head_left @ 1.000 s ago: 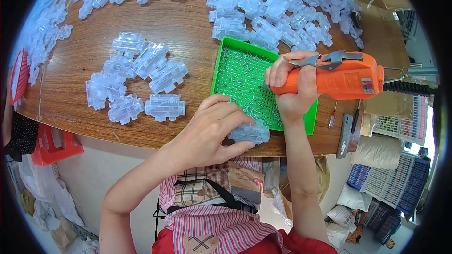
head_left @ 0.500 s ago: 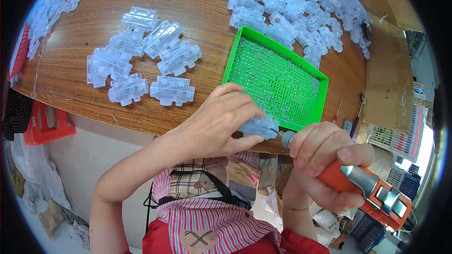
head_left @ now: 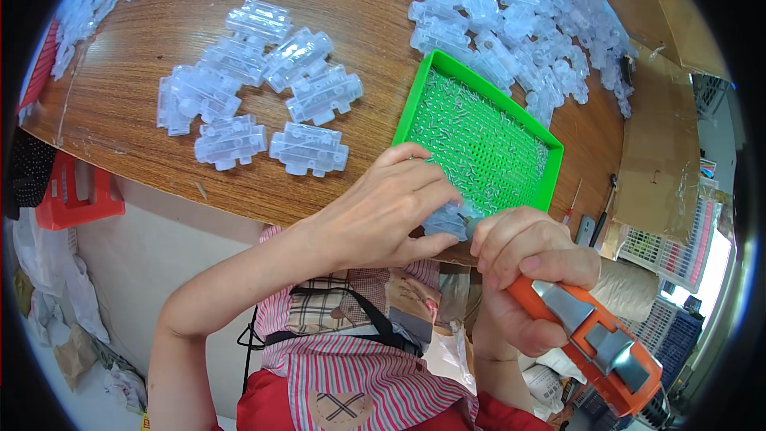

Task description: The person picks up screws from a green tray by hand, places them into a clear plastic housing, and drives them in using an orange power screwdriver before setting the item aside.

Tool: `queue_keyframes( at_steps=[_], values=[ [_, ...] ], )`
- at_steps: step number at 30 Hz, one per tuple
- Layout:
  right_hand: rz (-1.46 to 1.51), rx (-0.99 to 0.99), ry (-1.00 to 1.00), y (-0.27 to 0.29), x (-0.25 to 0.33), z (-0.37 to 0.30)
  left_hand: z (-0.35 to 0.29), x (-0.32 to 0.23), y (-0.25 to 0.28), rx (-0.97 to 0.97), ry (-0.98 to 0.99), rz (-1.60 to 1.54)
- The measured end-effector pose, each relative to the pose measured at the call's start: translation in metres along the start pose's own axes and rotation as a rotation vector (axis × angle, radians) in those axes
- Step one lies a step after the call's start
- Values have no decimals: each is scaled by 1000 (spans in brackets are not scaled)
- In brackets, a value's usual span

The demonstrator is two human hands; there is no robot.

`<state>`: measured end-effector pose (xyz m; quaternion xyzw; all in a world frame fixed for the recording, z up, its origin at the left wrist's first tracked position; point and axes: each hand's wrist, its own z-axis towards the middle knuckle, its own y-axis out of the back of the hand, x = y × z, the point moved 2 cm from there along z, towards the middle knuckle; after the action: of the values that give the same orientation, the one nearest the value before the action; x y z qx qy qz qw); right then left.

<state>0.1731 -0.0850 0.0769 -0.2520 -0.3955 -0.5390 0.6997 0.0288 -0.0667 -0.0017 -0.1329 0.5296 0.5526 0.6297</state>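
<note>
My left hand (head_left: 403, 203) is closed round a clear plastic housing (head_left: 447, 222) at the table's front edge, beside the green tray. Its fingers hide much of the part. In my right hand (head_left: 531, 263) is an orange electric screwdriver (head_left: 594, 343), tilted with its nose toward the housing; the bit's tip is hidden behind my fingers. Many small silvery screws (head_left: 471, 136) lie spread in the green perforated tray (head_left: 550, 179) just beyond my hands. Left of the tray, several clear plastic housings (head_left: 309, 148) lie in a loose ring on the wooden table.
A large heap of clear plastic parts (head_left: 511, 16) covers the table's far right, and another pile (head_left: 100, 4) lies far left. A thin screwdriver (head_left: 572, 203) rests right of the tray, near a cardboard sheet (head_left: 658, 144). A red stool (head_left: 80, 195) stands below left.
My right hand has brought the electric screwdriver left, its nose now closer against the housing. My left hand keeps its grip on the part. The whole view has shifted slightly.
</note>
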Motion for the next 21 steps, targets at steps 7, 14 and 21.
queue_keyframes(
  at_steps=[7, 14, 21],
  values=[
    [78, -91, -44, 3, 0, 4, 1, -1, -1, -19, -57, 6],
    [210, -322, -30, 40, 10, 37, -1, -33, 69, -172, 80, 357],
    [-33, -392, -143, 47, -26, 34, -4, -7, 140, -133, 431, 813]
  ],
)
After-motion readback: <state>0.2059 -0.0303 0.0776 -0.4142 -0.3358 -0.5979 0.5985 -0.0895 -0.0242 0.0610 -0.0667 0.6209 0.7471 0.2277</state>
